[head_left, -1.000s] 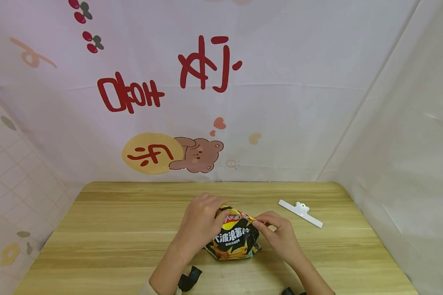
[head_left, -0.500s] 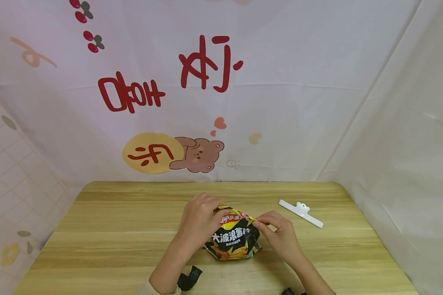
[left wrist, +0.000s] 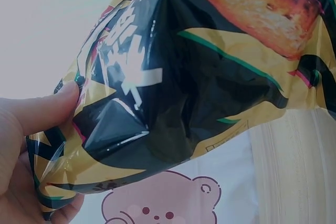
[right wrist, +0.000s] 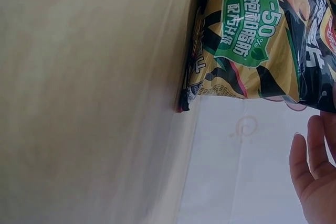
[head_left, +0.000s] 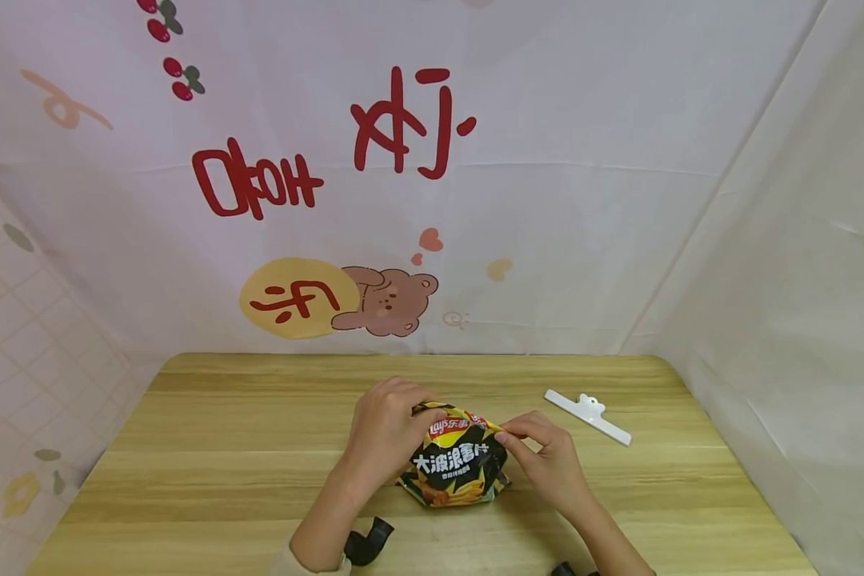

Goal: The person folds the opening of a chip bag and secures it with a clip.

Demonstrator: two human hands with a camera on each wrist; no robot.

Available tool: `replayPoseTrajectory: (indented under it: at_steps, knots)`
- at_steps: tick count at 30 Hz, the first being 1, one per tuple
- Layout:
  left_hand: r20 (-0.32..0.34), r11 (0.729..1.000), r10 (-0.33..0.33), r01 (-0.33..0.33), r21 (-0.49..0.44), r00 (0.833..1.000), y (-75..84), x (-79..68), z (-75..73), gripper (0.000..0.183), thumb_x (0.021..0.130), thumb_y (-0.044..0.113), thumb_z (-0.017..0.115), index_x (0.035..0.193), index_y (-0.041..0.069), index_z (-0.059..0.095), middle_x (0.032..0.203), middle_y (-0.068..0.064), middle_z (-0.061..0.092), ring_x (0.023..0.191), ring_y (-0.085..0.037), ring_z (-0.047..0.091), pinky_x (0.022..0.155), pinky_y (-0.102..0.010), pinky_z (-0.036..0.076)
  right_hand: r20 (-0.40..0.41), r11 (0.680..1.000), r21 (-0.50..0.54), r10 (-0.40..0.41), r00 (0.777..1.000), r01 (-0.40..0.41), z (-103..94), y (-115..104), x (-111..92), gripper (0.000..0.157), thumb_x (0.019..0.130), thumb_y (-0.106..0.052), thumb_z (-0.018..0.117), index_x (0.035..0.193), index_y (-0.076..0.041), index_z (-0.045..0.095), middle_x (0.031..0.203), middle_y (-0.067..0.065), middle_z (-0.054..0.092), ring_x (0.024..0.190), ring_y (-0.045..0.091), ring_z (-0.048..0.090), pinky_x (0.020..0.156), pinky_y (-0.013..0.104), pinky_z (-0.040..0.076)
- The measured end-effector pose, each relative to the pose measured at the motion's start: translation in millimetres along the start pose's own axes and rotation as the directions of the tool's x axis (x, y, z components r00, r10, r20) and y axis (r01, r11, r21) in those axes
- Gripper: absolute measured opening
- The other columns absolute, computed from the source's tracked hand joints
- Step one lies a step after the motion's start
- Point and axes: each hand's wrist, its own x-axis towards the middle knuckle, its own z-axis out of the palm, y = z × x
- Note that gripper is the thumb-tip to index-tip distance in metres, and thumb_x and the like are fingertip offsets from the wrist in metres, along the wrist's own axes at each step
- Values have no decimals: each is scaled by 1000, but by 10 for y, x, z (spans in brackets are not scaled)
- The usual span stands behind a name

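Note:
A black and yellow chip bag stands on the wooden table, its top edge folded over and held between both hands. At the bag's upper left corner, the left hand pinches the fold, thumb in front and fingers behind; the left wrist view shows this thumb pressing the shiny wrapper. The right hand pinches the upper right corner between thumb and index finger. In the right wrist view, the bag's lower end touches the table, and the right hand's other fingers are away from the bag.
A white bar-shaped clip lies on the table to the right, behind the right hand. Black strap-like pieces show near both forearms. A white printed curtain hangs at the table's back edge.
Both hands keep their pinch on the chip bag's top edge, nearly still. The view has shifted very slightly; the clip lies where it was.

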Motion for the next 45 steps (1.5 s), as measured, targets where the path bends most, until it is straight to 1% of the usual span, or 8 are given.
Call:
replayPoseTrajectory:
  at_steps: [5,12,16,20,25,30,41,45]
  knots:
    - [1,1000,-1,1,-8,1000,-2,8,-1,15,84,20,90,95,13,84,93,1,79,91,-16,71,80,-39,58,0,1000,-3,3,1000,-3,-3,0,5,26,77,19,81,87,-4,79,83,7,73,81,14,64,70,23,49]
    - [-6,1000,14,-14,-12,1000,-4,14,4,14,83,20,91,94,14,84,92,2,79,89,-15,71,78,-38,58,10,1000,21,0,1000,0,-27,-12,6,25,82,12,82,93,-11,81,86,0,74,82,11,64,69,20,49]
    - [-12,999,28,-28,-17,1000,-4,12,-3,14,82,20,92,92,15,84,91,3,78,88,-15,71,77,-37,58,20,999,37,5,1000,-5,-39,-4,5,25,83,10,81,95,-12,81,86,-3,73,81,9,62,69,18,49]
    - [-12,999,38,-38,-22,999,-8,12,-14,13,82,20,91,92,15,84,92,4,79,89,-15,71,78,-37,59,21,999,39,7,1000,-8,-46,11,-2,27,83,11,81,94,-13,81,86,-5,72,79,8,62,68,17,49]
    - [-8,999,39,-40,-36,999,-18,16,-12,11,82,18,91,91,15,84,92,4,79,91,-15,72,79,-38,59,9,999,35,-6,1000,6,-48,26,-12,28,81,12,82,92,-14,80,85,-5,72,78,8,63,68,17,47]
    - [-17,998,47,-48,-46,999,-37,16,-10,11,82,17,91,90,15,84,91,5,79,91,-15,73,79,-38,59,10,1000,24,-2,1000,1,-33,29,-16,26,81,12,82,91,-12,80,85,-2,73,77,8,64,69,16,49]
    - [-23,997,62,-63,-43,998,-45,23,-7,11,82,16,91,90,16,84,90,6,79,89,-14,72,77,-36,60,1,1000,7,10,1000,-10,-24,18,-12,27,76,22,80,88,-2,79,80,7,71,74,9,61,67,16,45]
    - [-23,997,65,-66,-37,998,-46,14,-8,11,82,16,91,90,16,84,90,6,79,89,-14,72,78,-36,59,13,1000,14,26,1000,-26,-30,-2,-11,25,78,17,81,90,-6,80,82,5,72,76,9,62,68,15,47]
